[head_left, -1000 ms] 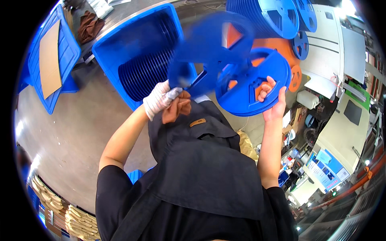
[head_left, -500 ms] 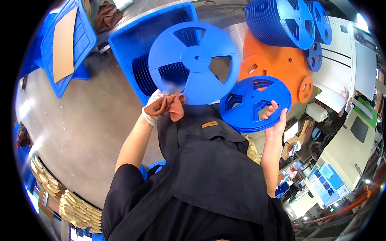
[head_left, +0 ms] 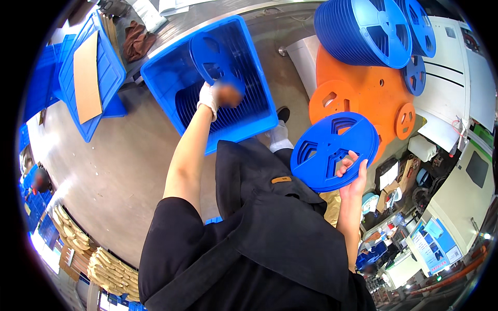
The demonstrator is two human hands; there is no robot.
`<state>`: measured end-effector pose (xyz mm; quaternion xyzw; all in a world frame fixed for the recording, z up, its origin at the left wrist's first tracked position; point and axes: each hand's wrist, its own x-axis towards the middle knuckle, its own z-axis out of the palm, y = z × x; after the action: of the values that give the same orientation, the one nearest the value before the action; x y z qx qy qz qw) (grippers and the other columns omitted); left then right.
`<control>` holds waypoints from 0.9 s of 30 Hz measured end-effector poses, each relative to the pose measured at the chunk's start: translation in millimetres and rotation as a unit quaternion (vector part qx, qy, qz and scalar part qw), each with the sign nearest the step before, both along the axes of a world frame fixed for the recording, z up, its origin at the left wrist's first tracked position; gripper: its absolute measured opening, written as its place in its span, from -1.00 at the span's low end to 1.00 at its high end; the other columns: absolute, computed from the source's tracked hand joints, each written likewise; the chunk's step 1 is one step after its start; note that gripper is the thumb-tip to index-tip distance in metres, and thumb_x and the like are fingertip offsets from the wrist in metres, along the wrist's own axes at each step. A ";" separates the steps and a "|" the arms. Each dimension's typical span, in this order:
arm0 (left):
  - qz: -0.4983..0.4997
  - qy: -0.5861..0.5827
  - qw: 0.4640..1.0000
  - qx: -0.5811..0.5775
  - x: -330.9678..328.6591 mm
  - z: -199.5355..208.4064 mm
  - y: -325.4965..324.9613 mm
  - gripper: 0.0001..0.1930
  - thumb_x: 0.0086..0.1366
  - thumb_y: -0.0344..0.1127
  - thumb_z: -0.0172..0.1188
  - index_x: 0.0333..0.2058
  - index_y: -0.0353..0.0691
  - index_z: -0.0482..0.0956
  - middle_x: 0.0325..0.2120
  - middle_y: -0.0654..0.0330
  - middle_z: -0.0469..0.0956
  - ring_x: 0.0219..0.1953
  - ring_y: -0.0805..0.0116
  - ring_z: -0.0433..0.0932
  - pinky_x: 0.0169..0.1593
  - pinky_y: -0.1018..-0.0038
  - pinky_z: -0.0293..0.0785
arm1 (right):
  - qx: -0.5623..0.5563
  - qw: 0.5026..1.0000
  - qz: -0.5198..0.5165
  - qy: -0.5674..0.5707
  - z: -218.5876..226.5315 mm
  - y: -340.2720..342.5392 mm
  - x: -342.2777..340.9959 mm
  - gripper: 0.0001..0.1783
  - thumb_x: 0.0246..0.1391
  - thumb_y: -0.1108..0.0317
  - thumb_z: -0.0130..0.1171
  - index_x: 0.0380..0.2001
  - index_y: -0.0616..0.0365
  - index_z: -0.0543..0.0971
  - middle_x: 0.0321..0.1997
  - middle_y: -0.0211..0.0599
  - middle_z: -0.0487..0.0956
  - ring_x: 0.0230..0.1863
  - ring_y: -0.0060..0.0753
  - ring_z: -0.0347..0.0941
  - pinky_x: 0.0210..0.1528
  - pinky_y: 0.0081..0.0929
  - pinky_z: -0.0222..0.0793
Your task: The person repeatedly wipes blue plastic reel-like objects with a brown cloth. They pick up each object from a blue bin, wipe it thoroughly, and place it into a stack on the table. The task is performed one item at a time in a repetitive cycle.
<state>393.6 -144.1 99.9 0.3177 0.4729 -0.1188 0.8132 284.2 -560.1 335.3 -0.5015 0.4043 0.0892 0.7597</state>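
Note:
My left hand (head_left: 208,99), in a white glove, is closed on the edge of a blue reel (head_left: 204,50) with cut-out windows. It has that reel tilted inside a blue bin (head_left: 165,133), above a row of similar blue reels (head_left: 193,111) standing on edge. A blurred brown patch beside the hand looks like the brown cloth (head_left: 228,95). My bare right hand (head_left: 354,175) grips a small stack of blue reels (head_left: 321,155) at its right rim, fingers through a window. This stack leans against my front.
An orange reel-shaped surface (head_left: 353,70) lies ahead right, with a tall stack of blue reels (head_left: 363,31) on it. At the left stands a blue lid (head_left: 111,67) with a cardboard sheet (head_left: 87,78). A brown rag (head_left: 138,40) lies on the metal table (head_left: 189,26) behind the bin.
The single blue reel has gone from in front of me forward and down into the bin, my left arm stretching out with it. My right hand still holds the stack, slightly lower in the picture.

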 end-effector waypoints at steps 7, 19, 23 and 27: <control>-0.080 0.034 0.995 0.054 21.8 35.6 -43.4 -0.87 0.30 -0.43 0.06 -0.18 -0.20 0.44 -0.33 0.17 0.49 -0.33 0.31 0.50 -0.21 0.37 0.49 | 0.007 1.000 0.022 -0.004 -3.3 -6.4 6.1 -0.38 0.29 -0.16 -0.18 0.07 0.18 0.37 -0.34 -0.27 0.53 -0.49 -0.50 0.40 -0.47 -0.51 0.34; -0.415 -0.096 0.857 0.290 -58.8 66.1 -55.5 -0.37 0.28 -0.29 0.07 0.31 0.05 0.13 -0.34 0.01 0.59 -0.22 0.27 0.61 -0.14 0.38 0.53 | 0.008 0.994 -0.004 -0.106 18.5 9.0 22.4 -0.37 0.28 -0.11 -0.12 0.16 0.20 0.33 -0.35 -0.38 0.48 -0.46 -0.53 0.34 -0.43 -0.53 0.27; -0.586 -0.429 0.443 0.525 -67.7 114.8 -75.2 -0.32 0.10 -0.56 0.11 0.20 0.16 0.31 0.28 -0.06 0.16 -0.15 0.08 0.60 -0.20 0.38 0.58 | 0.110 0.981 -0.049 -0.149 30.0 -10.5 20.2 -0.35 0.29 -0.10 -0.15 0.18 0.24 0.30 -0.45 -0.43 0.40 -0.59 -0.62 0.20 -0.53 -0.61 0.14; -0.552 -0.528 0.296 0.574 -63.8 165.8 -75.1 -0.51 0.08 -0.41 0.14 0.04 0.14 0.46 0.20 0.08 0.32 -0.45 0.23 0.54 -0.51 0.40 0.53 | 0.190 0.964 0.013 -0.184 37.8 -13.4 22.1 -0.33 0.27 -0.11 -0.12 0.21 0.22 0.28 -0.49 -0.47 0.32 -0.62 -0.67 0.16 -0.55 -0.65 0.12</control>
<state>329.8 -219.2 265.7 0.8844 -0.3964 -0.0447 0.2424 306.3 -573.5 373.2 -0.3614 0.2265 0.0804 0.9009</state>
